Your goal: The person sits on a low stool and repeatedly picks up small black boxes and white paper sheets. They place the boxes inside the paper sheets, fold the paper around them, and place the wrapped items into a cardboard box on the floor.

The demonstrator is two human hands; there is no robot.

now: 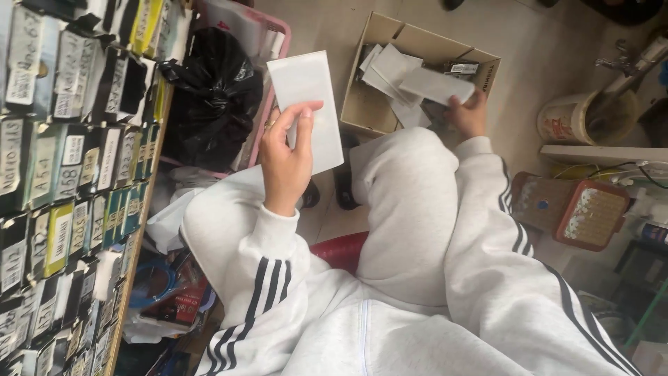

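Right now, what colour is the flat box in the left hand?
White, plain on the side that shows. The flat box in the left hand shows best in the head view.

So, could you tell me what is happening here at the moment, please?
A seated person in a pale striped tracksuit holds a flat white packet up in the left hand. The right hand reaches into an open cardboard box on the floor, gripping another white packet among several more. A black bag sits in a pink basket to the left, beside shelves of labelled boxes.
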